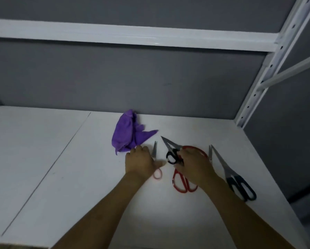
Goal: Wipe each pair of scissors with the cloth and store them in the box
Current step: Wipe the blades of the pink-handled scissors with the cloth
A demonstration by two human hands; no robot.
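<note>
My right hand (193, 164) has its grip clamped on the black-handled scissors (172, 153) at frame centre, lifting them for wiping; my left hand (139, 159) lies loosely spread beside the purple cloth (129, 133), ready to fetch it.

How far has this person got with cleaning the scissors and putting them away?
Barely started. No box is in view and nothing looks stored. The cloth lies crumpled on the shelf, the left hand just reaching it. The right hand is on the black-handled scissors. The pink, red and dark pairs still lie unwiped.
</note>
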